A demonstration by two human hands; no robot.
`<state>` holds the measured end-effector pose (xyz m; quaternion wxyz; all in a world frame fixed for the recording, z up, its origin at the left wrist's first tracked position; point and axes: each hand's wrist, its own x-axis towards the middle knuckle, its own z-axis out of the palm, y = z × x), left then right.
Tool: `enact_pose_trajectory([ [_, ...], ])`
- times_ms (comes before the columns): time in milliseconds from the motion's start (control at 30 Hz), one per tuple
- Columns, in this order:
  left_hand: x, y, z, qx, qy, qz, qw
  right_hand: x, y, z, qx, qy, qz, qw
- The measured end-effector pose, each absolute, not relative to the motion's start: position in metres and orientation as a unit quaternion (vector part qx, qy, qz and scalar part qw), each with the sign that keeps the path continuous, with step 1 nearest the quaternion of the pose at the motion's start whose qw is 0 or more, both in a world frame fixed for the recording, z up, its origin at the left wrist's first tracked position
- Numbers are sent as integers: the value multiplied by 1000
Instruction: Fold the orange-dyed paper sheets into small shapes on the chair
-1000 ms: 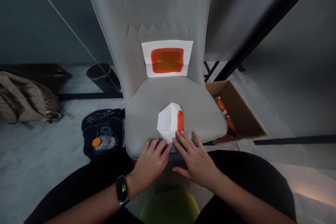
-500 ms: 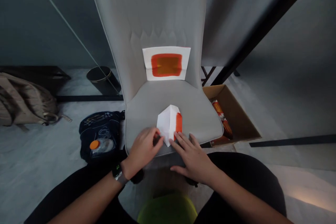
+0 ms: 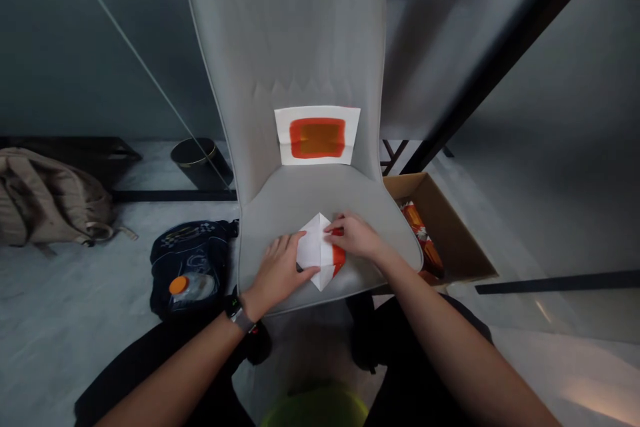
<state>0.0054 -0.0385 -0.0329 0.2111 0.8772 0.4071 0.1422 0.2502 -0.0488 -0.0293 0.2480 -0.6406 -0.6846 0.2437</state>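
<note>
A folded white paper (image 3: 317, 255) with an orange-red painted edge lies on the grey chair seat (image 3: 320, 195). My left hand (image 3: 278, 271), with a black watch (image 3: 235, 307) on its wrist, grips the paper's left side. My right hand (image 3: 355, 237) reaches over the top of the paper, its fingertips on the upper right fold. The paper's lower tip shows between my hands, and part of it is hidden under my fingers. A white sheet (image 3: 317, 135) with an orange-red square is fixed to the chair back.
A cardboard box (image 3: 440, 230) holding orange-printed packets stands to the right of the chair. On the left are a dark pouch (image 3: 187, 267) with an orange-capped bottle, a beige backpack (image 3: 45, 199) and a black wastebasket (image 3: 200, 163). A green object (image 3: 315, 410) sits below my knees.
My right hand has moved from the paper's lower edge up over its top. The paper has turned, now pointing down, and my left hand has shifted onto its left side.
</note>
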Motion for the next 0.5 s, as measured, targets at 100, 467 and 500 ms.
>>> enact_pose_trajectory([
  [100, 6, -29, -34, 877, 396, 141, 232, 242, -40, -25, -635, -664, 303, 254],
  [467, -14, 15, -24, 781, 416, 161, 437, 240, -13, -15, -654, -414, 514, 371],
  [500, -17, 22, -25, 754, 443, 189, 447, 242, -13, -13, -635, -378, 529, 416],
])
